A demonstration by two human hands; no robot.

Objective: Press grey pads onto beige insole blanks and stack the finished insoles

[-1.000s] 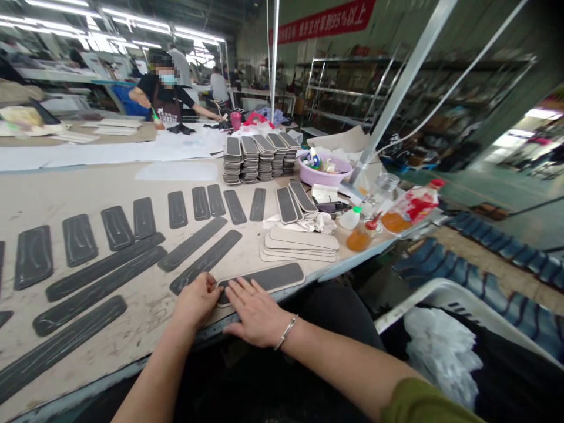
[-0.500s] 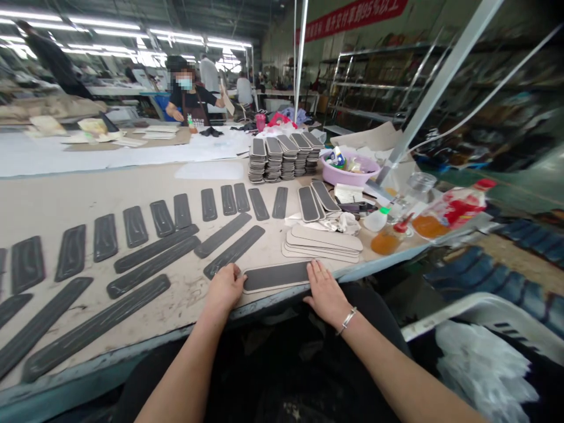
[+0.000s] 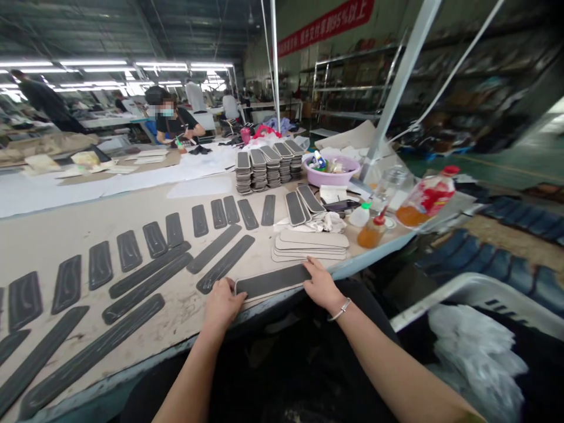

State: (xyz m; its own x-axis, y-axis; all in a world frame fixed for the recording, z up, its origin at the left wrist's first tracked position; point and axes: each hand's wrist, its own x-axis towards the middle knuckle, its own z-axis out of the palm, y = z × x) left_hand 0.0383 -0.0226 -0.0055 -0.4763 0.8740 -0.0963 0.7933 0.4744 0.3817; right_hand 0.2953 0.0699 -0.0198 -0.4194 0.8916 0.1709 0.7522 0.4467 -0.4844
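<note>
Matt grey panel (image 3: 273,280), glossy dark strips (image 3: 147,288), plastic basin (image 3: 330,178), metal bracelet (image 3: 344,308)

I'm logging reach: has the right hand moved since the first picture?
Yes: the right hand moved rightward relative to the pale stack, along the dark strip.

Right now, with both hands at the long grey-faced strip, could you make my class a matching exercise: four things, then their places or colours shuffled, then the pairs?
Column one
1. Left hand
2. Basin
3. Right hand
4. Small squeeze bottle

Column two
A. Whitish, with a green tip
B. At the right end of the grey-faced strip
C. At the left end of that strip
D. Pale purple

Pairs: 1-C, 2-D, 3-B, 4-A
</note>
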